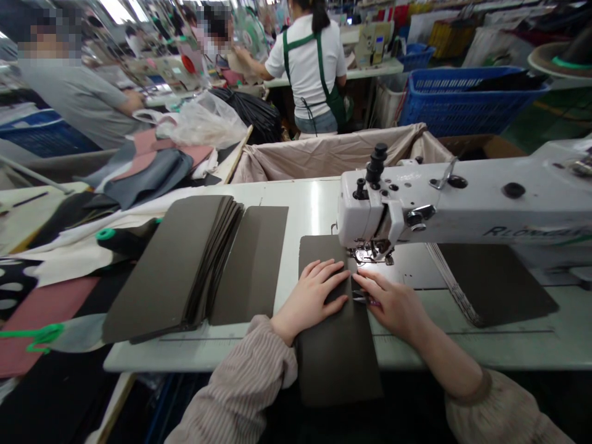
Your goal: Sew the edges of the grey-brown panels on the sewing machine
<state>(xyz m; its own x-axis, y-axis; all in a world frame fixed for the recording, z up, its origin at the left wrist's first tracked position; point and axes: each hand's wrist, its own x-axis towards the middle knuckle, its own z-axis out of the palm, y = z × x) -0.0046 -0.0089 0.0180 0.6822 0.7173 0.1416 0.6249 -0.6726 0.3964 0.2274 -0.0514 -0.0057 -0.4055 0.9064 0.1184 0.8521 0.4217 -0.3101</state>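
Observation:
A dark grey-brown panel (340,364) of sheet material lies on the sewing machine table, its far end beside the presser foot (370,256) and its near end hanging over the front edge. My left hand (319,296) rests flat on it with fingers spread. At the panel's right edge, just in front of the presser foot, is my right hand (393,305). Its index finger stretches toward the seam area, while a small pair of thread snips (359,297) sticks out from under the curled fingers, blades pointing left. The white sewing machine (462,197) stands over the panel's far right corner.
On the left lies a thick stack of similar panels (171,265), with more panels (254,265) beside it. Another pile (499,283) sits under the machine arm. A fabric-lined bin (324,154) borders the table's back. Co-workers, including one in a green apron (308,68), sit beyond.

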